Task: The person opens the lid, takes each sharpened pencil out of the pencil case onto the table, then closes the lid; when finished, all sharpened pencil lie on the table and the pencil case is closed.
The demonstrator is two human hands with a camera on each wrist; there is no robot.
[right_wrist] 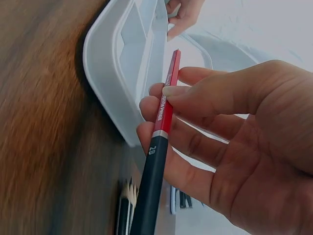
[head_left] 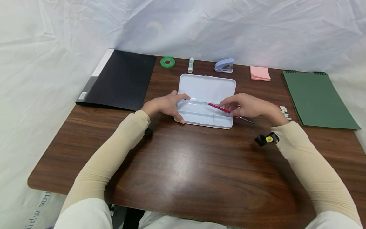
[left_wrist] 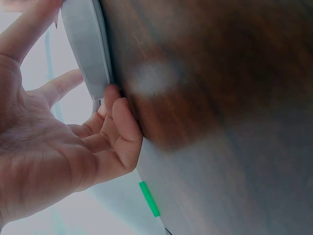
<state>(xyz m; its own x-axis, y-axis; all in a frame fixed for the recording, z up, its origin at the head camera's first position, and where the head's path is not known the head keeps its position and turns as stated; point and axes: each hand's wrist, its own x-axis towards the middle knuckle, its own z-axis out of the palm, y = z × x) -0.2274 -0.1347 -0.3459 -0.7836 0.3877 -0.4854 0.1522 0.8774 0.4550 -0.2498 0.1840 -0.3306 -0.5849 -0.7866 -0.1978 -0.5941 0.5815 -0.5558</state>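
Note:
A white pencil case [head_left: 200, 118] lies with its lid [head_left: 207, 86] raised at the back; a divider splits its front part. My left hand [head_left: 168, 105] grips the case's left end, thumb on the front edge and index finger near the hinge. In the left wrist view, the other fingers of that hand [left_wrist: 73, 132] curl against the case's end [left_wrist: 90, 49]. My right hand [head_left: 247, 105] pinches a red pencil [head_left: 218, 108] slantwise over the case's right half. The right wrist view shows the pencil's dark end [right_wrist: 151, 186], marked 2B, between thumb and fingers.
A black folder [head_left: 125, 79] lies to the left. Green tape [head_left: 167, 62], a glue stick [head_left: 191, 65], a blue stapler [head_left: 224, 65] and pink sticky notes [head_left: 259, 73] line the back. Several sharpened pencils [right_wrist: 129, 193] lie beside the case; a green spiral pad [head_left: 320, 100] is far right.

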